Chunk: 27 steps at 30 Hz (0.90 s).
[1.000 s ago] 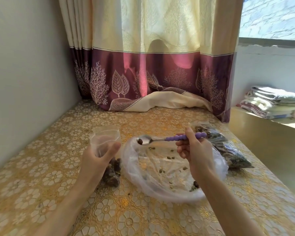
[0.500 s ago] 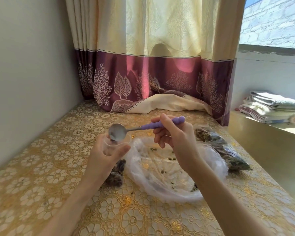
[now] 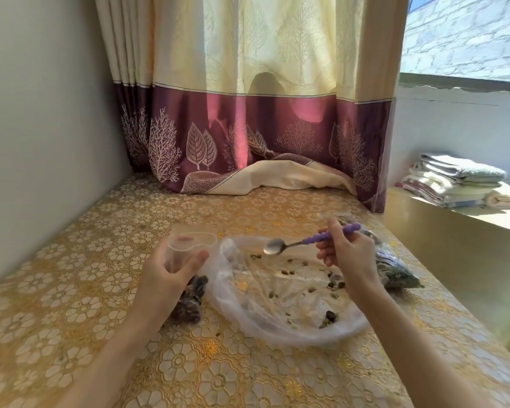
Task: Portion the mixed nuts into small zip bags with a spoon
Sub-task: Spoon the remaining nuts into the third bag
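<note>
We grip the spoon in our right hand; its emptied bowl has left the zip bag, which our left hand clasps, and hovers over the large bag.

Two bare forearms come in from the bottom edge, one on each side, and end in the left hand and the right hand. No sleeve covers either arm as far as the picture shows them; both are uncovered from the lower edge to the wrist. Neither wrist carries a watch, band or bracelet. No ring shows on the fingers that can be seen. The nails are short and plain. The rest of the person is out of view
</note>
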Motion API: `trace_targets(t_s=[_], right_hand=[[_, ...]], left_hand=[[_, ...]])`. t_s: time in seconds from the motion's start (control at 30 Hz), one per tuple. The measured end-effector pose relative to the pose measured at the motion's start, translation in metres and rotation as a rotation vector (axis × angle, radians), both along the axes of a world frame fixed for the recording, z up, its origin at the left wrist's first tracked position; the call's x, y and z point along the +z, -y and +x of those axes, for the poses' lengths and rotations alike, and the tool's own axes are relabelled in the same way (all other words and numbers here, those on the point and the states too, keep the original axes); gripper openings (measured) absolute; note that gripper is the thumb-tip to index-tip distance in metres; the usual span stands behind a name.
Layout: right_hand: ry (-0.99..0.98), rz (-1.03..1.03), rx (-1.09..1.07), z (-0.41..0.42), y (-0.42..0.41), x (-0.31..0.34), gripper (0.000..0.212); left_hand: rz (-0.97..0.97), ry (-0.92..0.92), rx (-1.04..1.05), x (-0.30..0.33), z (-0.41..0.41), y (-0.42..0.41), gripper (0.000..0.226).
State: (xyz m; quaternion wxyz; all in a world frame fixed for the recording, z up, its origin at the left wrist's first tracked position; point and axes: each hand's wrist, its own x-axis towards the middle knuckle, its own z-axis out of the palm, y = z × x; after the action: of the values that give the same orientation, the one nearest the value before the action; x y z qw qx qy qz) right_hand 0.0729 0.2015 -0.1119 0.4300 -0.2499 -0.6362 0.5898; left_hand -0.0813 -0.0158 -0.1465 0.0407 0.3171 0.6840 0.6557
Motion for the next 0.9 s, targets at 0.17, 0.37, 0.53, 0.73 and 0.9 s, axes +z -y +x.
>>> trace_targets(t_s=[0.17, 0.37, 0.53, 0.73, 0.9], right_hand=[[0.118, 0.136, -0.103, -0.007, -0.004, -0.02, 0.045], [0.132, 0.138, -0.023, -0.026, 0.001, -0.024, 0.044], [0.121, 0.084, 0.033, -0.042, 0.003, -0.023, 0.045], [0.139, -0.055, 0.148, -0.054, 0.004, -0.027, 0.046], [0.124, -0.229, 0.315, -0.06, 0.002, -0.026, 0.033]], left_hand=[[-0.032, 0.001, 0.045, -0.001, 0.001, 0.0, 0.031], [-0.097, 0.0, 0.084, -0.003, -0.001, 0.0, 0.058], [-0.085, -0.004, 0.099, -0.004, -0.001, 0.0, 0.035], [-0.111, -0.025, 0.09, -0.003, 0.001, -0.001, 0.047], [-0.258, -0.021, 0.09, -0.012, -0.008, -0.002, 0.062]])
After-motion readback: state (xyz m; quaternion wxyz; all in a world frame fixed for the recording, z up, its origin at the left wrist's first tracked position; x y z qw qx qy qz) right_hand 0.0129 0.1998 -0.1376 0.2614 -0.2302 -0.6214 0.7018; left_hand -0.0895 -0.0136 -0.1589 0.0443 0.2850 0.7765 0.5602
